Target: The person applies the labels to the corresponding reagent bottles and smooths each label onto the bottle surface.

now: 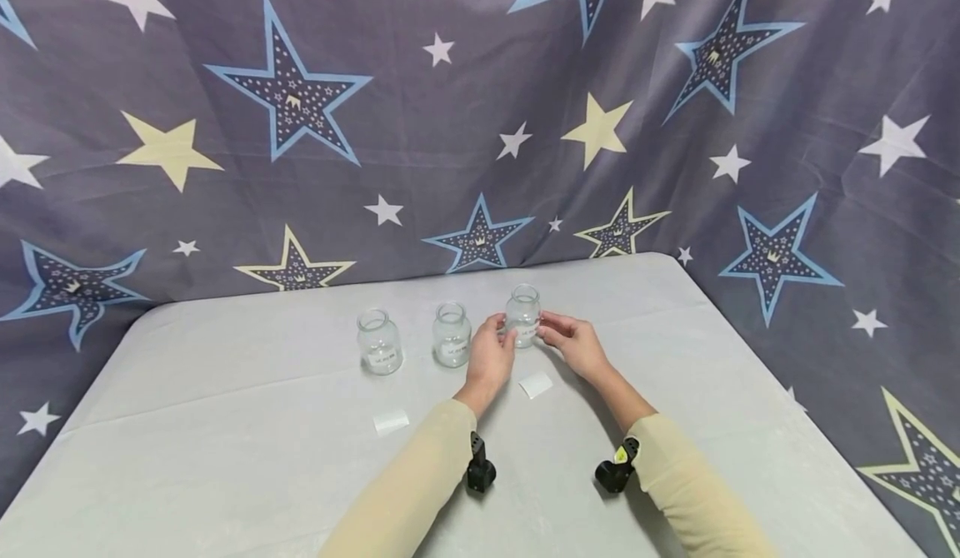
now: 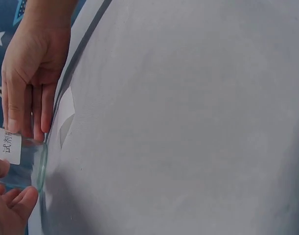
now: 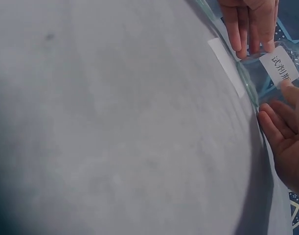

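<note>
A clear glass jar (image 1: 522, 315) stands upright between my hands, with a white printed label (image 3: 279, 67) on its front. Against its left side is my left hand (image 1: 491, 361), fingers along the glass and thumb at the front. My right hand (image 1: 576, 345) holds the opposite side. In the right wrist view that hand's thumb (image 3: 288, 88) presses one edge of the label. Dark characters show on the label, partly covered by the thumb. The left wrist view shows both hands touching the jar near its base, the left hand cut off by the frame edge.
Two more labelled glass jars, a middle one (image 1: 452, 337) and a left one (image 1: 379, 343), stand left of my hands. One small white paper piece (image 1: 536, 386) lies in front of the held jar, another paper piece (image 1: 391, 422) farther left. A star-patterned curtain (image 1: 450, 125) borders the white-covered table (image 1: 247, 458).
</note>
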Demonstrator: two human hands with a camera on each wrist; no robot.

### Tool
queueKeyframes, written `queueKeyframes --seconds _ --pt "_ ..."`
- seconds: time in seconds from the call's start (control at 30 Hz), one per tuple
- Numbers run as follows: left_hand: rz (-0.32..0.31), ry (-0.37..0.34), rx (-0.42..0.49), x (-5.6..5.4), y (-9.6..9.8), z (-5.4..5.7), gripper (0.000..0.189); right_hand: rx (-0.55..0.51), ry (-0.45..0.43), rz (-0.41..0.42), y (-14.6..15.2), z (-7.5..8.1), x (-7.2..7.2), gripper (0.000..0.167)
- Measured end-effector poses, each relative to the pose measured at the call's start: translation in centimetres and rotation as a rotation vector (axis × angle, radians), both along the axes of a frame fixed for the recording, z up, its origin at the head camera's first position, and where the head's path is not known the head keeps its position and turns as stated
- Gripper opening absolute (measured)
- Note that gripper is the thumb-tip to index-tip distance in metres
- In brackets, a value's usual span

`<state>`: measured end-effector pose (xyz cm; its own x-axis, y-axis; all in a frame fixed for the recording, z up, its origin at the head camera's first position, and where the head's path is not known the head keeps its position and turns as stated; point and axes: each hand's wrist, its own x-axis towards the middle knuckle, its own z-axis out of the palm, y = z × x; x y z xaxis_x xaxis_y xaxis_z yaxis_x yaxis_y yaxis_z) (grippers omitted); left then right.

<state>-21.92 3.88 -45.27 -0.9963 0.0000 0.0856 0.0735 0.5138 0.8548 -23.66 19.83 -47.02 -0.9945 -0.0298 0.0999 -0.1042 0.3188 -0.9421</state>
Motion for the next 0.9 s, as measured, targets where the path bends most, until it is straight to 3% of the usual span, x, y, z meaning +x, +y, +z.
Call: queueKeyframes --seconds 0.43,0.47,0.5,0.7,0.73,0.9 --pt "0.005 0.005 -0.011 0.2 -0.4 0.1 0.039 -0.066 -0.055 0.008 0.0 -0.1 -0.1 0.043" --pt "0.005 0.009 -0.018 0.2 -0.4 0.0 0.039 -0.063 -0.057 0.009 0.0 -0.1 -0.1 0.043" --pt "0.006 0.042 -0.032 -0.1 -0.5 -0.7 0.039 -0.064 -0.06 0.007 -0.1 0.0 -0.1 0.042" --pt "-0.029 0.054 -0.075 0.6 -1.4 -0.7 0.04 -0.049 -0.056 -0.015 0.4 0.4 0.0 0.034" --pt "-0.04 0.025 -0.074 1.2 -1.6 0.0 0.039 -0.046 -0.056 -0.022 0.6 0.5 0.0 0.032" --pt "-0.104 0.023 -0.109 2.3 -2.7 0.4 0.035 0.002 -0.064 -0.069 1.5 1.0 0.1 0.029"
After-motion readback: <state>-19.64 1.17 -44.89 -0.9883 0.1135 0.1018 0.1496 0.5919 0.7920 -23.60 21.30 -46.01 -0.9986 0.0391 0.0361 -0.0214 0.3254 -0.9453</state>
